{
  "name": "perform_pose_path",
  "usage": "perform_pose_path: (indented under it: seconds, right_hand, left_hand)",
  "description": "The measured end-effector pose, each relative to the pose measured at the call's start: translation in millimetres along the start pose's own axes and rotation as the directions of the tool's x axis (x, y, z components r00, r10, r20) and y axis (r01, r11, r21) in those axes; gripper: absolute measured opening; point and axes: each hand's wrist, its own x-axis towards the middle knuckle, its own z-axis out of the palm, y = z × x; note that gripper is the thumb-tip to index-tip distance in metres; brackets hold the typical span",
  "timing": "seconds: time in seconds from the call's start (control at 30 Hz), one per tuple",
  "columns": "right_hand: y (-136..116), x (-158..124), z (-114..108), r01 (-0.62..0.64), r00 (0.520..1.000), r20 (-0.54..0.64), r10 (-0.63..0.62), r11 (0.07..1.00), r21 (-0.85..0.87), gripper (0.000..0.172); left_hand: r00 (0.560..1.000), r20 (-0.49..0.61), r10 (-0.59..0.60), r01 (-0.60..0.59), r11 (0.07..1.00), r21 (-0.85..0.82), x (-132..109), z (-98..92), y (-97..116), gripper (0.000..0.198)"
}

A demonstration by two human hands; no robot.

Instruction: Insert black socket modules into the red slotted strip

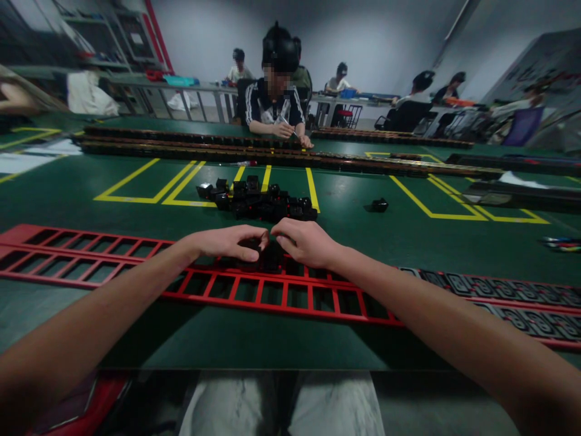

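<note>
My left hand (232, 242) bends over the red slotted frame (267, 292) with its thumb and fingers closing round a small black block (249, 245). Fingertips of my right hand (306, 242) are curled close to the left ones, above another dark block (272, 259) in the frame's far row. Whatever the right fingers pinch is hidden behind them. Just beyond both hands lies a loose heap of black blocks (261, 203), some with a glossy face.
Grey and black parts (494, 287) fill the frame's right end. A single black block (379, 205) lies apart on the green table (345, 212). Long dark strips (204, 145) cross the table farther off, where a co-worker (276, 100) handles them. Pens (563, 244) lie at right.
</note>
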Motion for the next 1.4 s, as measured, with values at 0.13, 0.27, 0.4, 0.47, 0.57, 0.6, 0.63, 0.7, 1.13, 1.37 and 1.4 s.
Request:
perform_pose_path:
  seconds: [0.13, 0.27, 0.4, 0.47, 0.57, 0.6, 0.63, 0.7, 1.13, 1.37, 1.4]
  right_hand:
    - [0.1, 0.2, -0.2, 0.002, 1.0, -0.005, -0.002, 1.0, 0.005, 0.019]
    - [0.1, 0.4, -1.1, -0.008, 1.0, 0.0, 0.008, 1.0, -0.004, 0.02]
    - [0.3, 0.0, -0.2, -0.005, 1.0, 0.007, 0.005, 1.0, -0.009, 0.02]
    - [0.7, -0.2, 0.3, -0.003, 1.0, 0.007, 0.003, 1.0, -0.012, 0.02]
    - [1.2, -0.2, 0.3, -0.003, 1.0, 0.007, 0.003, 1.0, -0.016, 0.02]
    - [1.3, -0.1, 0.1, -0.002, 1.0, 0.005, 0.003, 1.0, -0.017, 0.02]
    - [1.2, 0.1, -0.1, -0.001, 1.0, 0.004, 0.001, 1.0, -0.018, 0.02]
    - [0.8, 0.4, -0.5, -0.002, 1.0, 0.003, 0.002, 1.0, -0.019, 0.021]
    - [1.0, 0.3, -0.4, -0.003, 1.0, 0.017, 0.003, 1.0, -0.026, 0.019]
    - [0.5, -0.4, 0.1, -0.002, 1.0, 0.017, 0.003, 1.0, -0.007, 0.019]
    - [0.5, -0.4, -0.1, -0.002, 1.0, 0.017, 0.003, 1.0, -0.009, 0.019]
  left_hand:
    - [1.0, 0.001, -0.014, 0.014, 1.0, 0.005, 0.1, -0.5, 0.8, 0.033]
    - [1.0, 0.004, -0.017, 0.017, 1.0, -0.02, 0.6, -0.1, -0.8, 0.033]
    - [1.0, 0.013, -0.01, 0.011, 0.999, -0.043, 1.7, 1.5, -3.7, 0.033]
    - [1.0, 0.015, -0.01, 0.011, 0.999, -0.048, 2.2, 1.8, -3.8, 0.033]
    - [1.0, 0.011, -0.018, 0.019, 0.999, -0.049, 2.2, 1.4, -1.9, 0.03]
    - [1.0, 0.007, -0.019, 0.019, 0.998, -0.052, 2.1, 1.3, -1.2, 0.03]
    - [1.0, 0.004, -0.019, 0.02, 0.998, -0.057, 2.0, 1.2, -0.5, 0.029]
    - [1.0, 0.002, -0.019, 0.019, 0.997, -0.069, 1.8, 1.3, 0.1, 0.029]
    - [0.998, -0.042, -0.036, 0.029, 0.987, -0.155, 1.5, 3.5, -2.3, 0.03]
    - [0.998, -0.058, -0.037, 0.027, 0.987, -0.156, 2.6, 4.8, -2.6, 0.032]
    - [0.997, -0.064, -0.035, 0.025, 0.988, -0.152, 2.5, 4.8, -2.7, 0.031]
